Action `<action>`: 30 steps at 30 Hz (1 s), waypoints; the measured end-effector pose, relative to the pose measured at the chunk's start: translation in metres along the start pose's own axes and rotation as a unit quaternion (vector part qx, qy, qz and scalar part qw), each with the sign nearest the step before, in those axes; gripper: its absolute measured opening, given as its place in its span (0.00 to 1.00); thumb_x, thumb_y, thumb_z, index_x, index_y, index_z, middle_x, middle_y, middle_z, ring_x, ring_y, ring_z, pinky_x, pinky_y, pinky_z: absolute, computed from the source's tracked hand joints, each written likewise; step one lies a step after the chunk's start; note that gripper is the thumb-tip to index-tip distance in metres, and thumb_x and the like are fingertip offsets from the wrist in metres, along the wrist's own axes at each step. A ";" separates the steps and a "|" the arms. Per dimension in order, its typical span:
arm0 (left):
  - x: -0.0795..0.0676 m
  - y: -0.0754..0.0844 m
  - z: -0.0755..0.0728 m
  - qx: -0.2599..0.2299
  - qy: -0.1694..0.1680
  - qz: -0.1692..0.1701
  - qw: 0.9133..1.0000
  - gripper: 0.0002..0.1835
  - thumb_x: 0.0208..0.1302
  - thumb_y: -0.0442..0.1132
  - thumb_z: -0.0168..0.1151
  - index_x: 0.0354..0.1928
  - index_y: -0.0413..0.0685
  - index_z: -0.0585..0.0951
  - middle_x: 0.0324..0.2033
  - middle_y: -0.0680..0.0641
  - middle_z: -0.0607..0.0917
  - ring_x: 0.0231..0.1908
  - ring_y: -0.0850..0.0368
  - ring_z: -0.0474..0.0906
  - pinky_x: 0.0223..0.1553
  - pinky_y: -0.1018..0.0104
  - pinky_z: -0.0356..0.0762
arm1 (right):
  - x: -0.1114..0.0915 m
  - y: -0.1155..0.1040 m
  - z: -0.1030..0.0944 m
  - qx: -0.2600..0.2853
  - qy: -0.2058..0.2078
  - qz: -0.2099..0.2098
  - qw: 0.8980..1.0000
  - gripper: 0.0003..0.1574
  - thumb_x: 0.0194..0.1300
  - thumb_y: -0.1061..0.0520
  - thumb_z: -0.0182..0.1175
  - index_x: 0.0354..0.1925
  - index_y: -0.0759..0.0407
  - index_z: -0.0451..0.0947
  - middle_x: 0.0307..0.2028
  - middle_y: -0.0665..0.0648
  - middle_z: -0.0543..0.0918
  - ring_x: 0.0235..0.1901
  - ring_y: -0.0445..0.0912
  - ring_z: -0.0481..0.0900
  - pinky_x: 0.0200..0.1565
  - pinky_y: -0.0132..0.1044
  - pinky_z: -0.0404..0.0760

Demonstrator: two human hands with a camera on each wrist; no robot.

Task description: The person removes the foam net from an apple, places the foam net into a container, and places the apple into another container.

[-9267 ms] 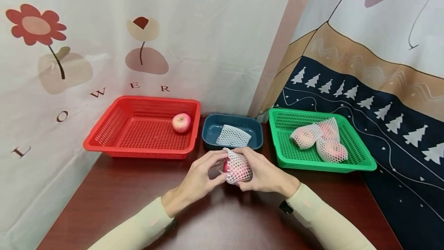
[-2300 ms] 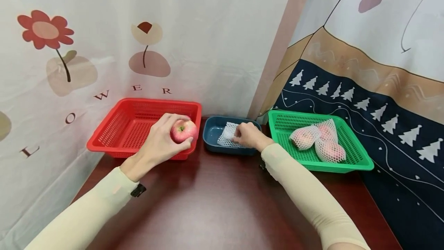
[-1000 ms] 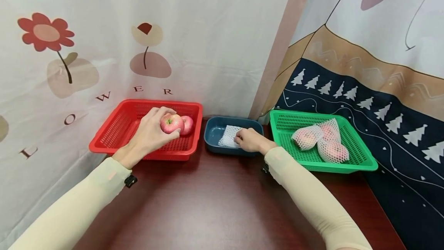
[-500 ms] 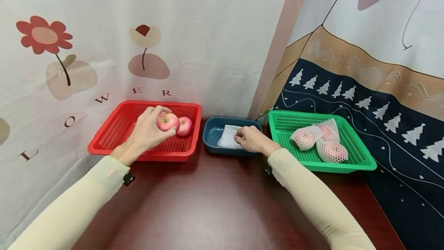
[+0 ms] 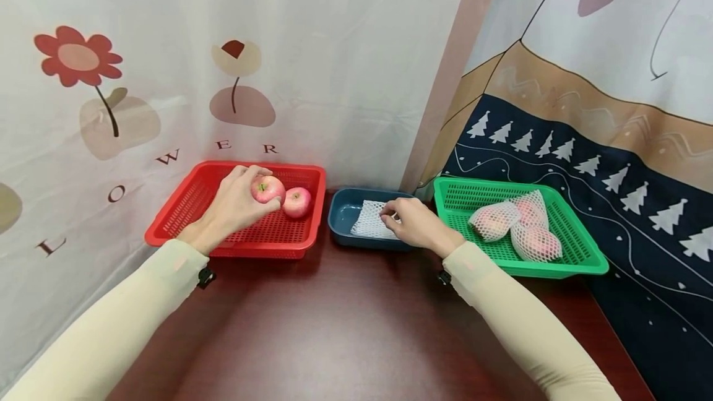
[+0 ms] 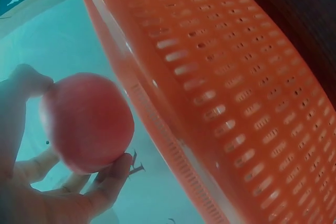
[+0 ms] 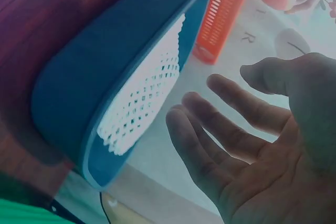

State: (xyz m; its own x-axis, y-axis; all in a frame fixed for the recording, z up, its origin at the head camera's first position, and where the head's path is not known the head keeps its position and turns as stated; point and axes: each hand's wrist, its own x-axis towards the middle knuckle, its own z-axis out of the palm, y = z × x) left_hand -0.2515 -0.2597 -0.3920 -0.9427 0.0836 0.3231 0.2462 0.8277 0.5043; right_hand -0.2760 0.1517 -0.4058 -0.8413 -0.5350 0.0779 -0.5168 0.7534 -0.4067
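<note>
My left hand (image 5: 236, 203) holds a bare red apple (image 5: 268, 190) between thumb and fingers above the red basket (image 5: 309, 235). In the left wrist view, the apple (image 6: 89, 121) appears beside the basket's rim. A second bare apple (image 5: 297, 202) lies at the basket's right side. My right hand (image 5: 414, 221) hovers at the blue tray (image 5: 341, 238), which holds white foam netting (image 5: 369, 220). The right wrist view shows this hand's fingers (image 7: 226, 129) loosely bent with nothing in them, apart from the netting (image 7: 144, 95).
On the right stands a green basket (image 5: 582, 252) with several apples in foam netting (image 5: 536, 241). The baskets and tray line the back of a dark reddish-brown table (image 5: 345, 320). Printed curtains (image 5: 356, 73) hang behind them.
Both hands earlier held a netted apple over the table. The left hand now has a bare apple over the red basket. The right hand reached into the blue tray and has drawn back slightly, its fingers loosened.
</note>
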 end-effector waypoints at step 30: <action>0.031 -0.013 -0.003 0.038 -0.077 -0.046 0.995 0.36 0.68 0.49 0.74 0.73 0.38 0.77 0.67 0.28 0.79 0.67 0.27 0.74 0.64 0.30 0.80 | -0.038 0.023 -0.030 -0.041 0.056 -0.010 0.998 0.15 0.85 0.55 0.70 0.62 0.58 0.93 0.58 0.60 0.96 0.51 0.54 0.90 0.58 0.54 0.93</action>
State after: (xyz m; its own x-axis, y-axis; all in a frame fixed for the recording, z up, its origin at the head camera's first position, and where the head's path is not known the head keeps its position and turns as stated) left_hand -0.2830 -0.2702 -0.3861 -0.9852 0.0852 0.1489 0.1455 0.8753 0.4612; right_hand -0.2610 0.2011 -0.3909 -0.8405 -0.5082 0.1881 -0.5414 0.7736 -0.3294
